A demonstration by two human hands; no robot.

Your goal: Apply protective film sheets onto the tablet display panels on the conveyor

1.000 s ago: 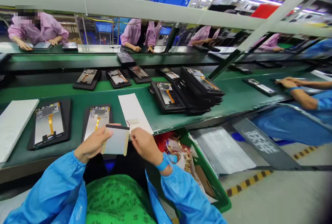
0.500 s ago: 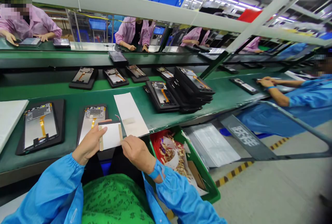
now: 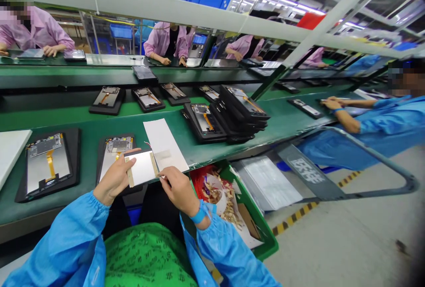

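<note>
My left hand (image 3: 114,177) grips a flat white tablet battery (image 3: 142,168), thumb on its face and fingers underneath. Tan adhesive strips (image 3: 154,164) run along its left and right edges, and a thin wire sticks up from its top. At the lower end of the right-hand strip, my right hand (image 3: 179,189) is closed in a pinch; the exact grip is partly hidden by the fingers. Just behind the battery lies a white card (image 3: 166,145) with a small pale patch. An opened tablet (image 3: 114,152) with an orange ribbon cable sits on the bench, partly covered by my left hand.
Another opened tablet (image 3: 49,163) rests at the left beside a white board (image 3: 11,149). Stacked tablets (image 3: 232,114) stand to the right. Below the bench edge is a green bin (image 3: 267,251) of scraps, near a trolley (image 3: 308,172). Co-workers sit opposite and at the right.
The battery has tilted slightly, its right side now higher. My right hand has shifted a little right and up, still at the strip's end. The whole view has moved slightly.
</note>
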